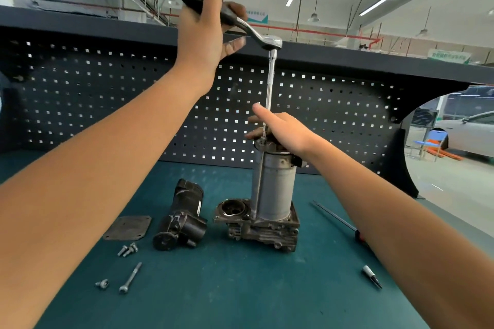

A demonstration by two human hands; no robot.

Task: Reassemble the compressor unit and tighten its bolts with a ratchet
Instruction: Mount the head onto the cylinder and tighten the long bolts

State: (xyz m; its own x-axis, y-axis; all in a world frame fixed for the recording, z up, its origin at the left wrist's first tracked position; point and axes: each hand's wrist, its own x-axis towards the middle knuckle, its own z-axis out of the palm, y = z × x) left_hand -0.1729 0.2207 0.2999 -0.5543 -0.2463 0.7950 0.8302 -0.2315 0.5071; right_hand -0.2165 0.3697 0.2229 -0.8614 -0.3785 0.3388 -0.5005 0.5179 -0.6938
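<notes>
Overhead, ratchet [271,43] in left hand [203,32].

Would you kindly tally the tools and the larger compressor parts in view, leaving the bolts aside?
Tools: 3 (ratchet, long driver, small pointed bit)
Compressor parts: 3 (cylinder body, black motor, flat plate)
Total: 6

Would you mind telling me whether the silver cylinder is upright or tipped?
Upright: the cylinder stands vertically on its base, with the right hand gripping its top.
</notes>
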